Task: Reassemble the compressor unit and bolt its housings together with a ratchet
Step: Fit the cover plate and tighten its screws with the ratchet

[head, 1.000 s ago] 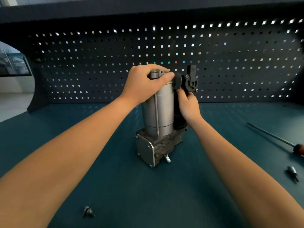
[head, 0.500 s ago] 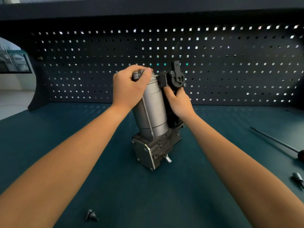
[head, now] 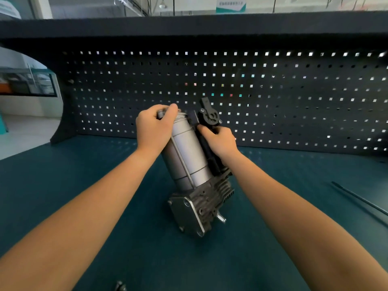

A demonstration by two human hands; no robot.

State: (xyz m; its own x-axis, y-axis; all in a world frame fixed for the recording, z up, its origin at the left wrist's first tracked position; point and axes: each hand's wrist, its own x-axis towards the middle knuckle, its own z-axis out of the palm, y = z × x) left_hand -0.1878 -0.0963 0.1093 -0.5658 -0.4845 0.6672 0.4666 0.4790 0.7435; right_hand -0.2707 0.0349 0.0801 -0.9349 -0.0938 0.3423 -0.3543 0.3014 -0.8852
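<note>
**A:** Where's the compressor unit (head: 194, 171) now?

**B:** Around the middle of the surface (head: 79, 185), a bit toward its back edge. A second ago it stood upright on its finned base (head: 206, 201). Now it's tipped, with the top of the silver cylinder (head: 186, 152) leaning toward the left edge and the base's flat end plate turned up toward the camera.

**A:** Who's got hold of it?

**B:** Both hands. The left hand (head: 154, 129) has its fingers (head: 169, 110) curled over the cylinder's top cap. The right hand (head: 220, 141) has its fingers (head: 206, 129) wrapped round the black housing (head: 210, 116) alongside the cylinder. Neither grip has let go through the tilt.

**A:** So what does the tilt mean?

**B:** My guess is they're laying it over or turning it to reach a joint face. No bolting yet, and I can't see a ratchet. A thin dark rod (head: 361, 200) lies near the right edge, and a small fastener (head: 120, 287) sits at the near edge, untouched.

**A:** Any risk?

**B:** The base may be resting on one edge only, so it could slide if either grip loosens.
</note>
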